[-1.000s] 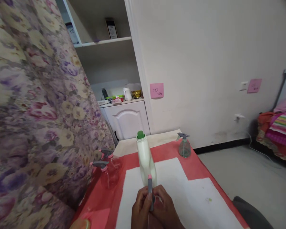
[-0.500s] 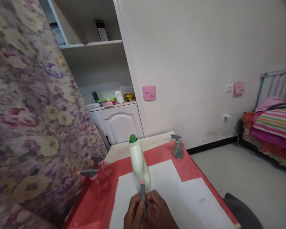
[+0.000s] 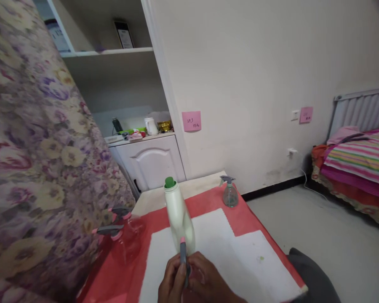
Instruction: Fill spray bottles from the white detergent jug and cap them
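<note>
At the bottom of the view my left hand [image 3: 172, 282] and my right hand [image 3: 206, 283] are closed together around a spray bottle; its grey trigger head with a pink tip [image 3: 183, 254] sticks up between them. The bottle's body is mostly hidden by my fingers. Just beyond my hands a white bottle with a green cap [image 3: 177, 216] stands upright on white paper [image 3: 221, 248] laid over a red cloth [image 3: 208, 198].
Two pink clear spray bottles [image 3: 120, 231] stand at the table's left, by a floral curtain [image 3: 34, 168]. A greenish spray bottle [image 3: 229, 192] stands at the far right corner. Behind are a white cabinet [image 3: 148, 162] with shelves, a wall, and a bed [image 3: 356, 164] at right.
The camera view has swung to the right, showing more of the bed. My hands stay clasped on the spray bottle and sit a little lower and further left in the view.
</note>
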Tool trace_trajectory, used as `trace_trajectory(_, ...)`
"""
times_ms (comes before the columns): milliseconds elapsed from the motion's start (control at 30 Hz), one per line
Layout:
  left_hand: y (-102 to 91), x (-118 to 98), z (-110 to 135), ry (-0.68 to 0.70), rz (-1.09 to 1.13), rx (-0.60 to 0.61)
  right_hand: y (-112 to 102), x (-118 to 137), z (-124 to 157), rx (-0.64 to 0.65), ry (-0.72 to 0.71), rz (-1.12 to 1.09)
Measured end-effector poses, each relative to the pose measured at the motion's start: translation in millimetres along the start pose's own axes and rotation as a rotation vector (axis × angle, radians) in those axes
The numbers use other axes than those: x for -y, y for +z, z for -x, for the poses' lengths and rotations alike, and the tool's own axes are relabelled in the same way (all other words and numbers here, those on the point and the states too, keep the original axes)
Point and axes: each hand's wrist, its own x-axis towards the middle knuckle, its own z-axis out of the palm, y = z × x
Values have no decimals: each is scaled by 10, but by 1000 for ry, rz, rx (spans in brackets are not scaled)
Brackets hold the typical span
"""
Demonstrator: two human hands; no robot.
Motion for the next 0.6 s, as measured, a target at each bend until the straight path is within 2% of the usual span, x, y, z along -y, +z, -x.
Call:
trace_trajectory(133,63,-27,44,26,22,-65,113,-30,24,-165,137,-55)
trace_trajectory(200,88,-21,58,40,20,-95,150,-43,27,-206,164,-76)
trace_trajectory(267,95,-7,64,53,22,-94,113,-26,27,-158,135,-90)
trace_trajectory(400,66,39,48,55,41,-34,-31,40,29,19,43,-57)
trace_trajectory(467,46,63,36,50,34,7,-20,51,33,-3,67,-57)
trace_trajectory(600,31,51,42,50,14,0,112,30,45,-159,193,-72)
